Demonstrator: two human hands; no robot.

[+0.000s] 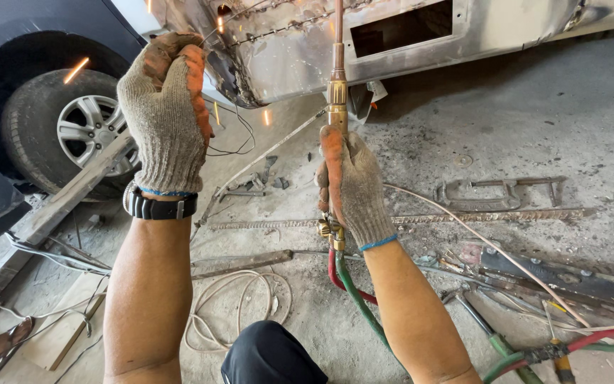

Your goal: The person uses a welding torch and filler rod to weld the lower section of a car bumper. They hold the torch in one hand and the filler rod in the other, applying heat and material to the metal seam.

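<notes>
My right hand (353, 186), in a grey knit glove with orange palm, grips a brass gas torch (337, 92) that points up at the cut metal body panel (300, 43) of a vehicle. Red and green hoses (349, 288) run down from the torch handle. My left hand (168, 107), gloved the same way with a black watch at the wrist, is closed against the panel's rusty edge, apparently pinching a thin rod or wire (230, 21). Sparks fly near the panel.
A dark vehicle's wheel (72, 131) stands at left behind a wooden plank (65, 203). On the concrete floor lie a ribbed steel bar (463, 215), C-clamps (495, 192), metal bars, coiled white cable (232, 306), hoses and tools at right.
</notes>
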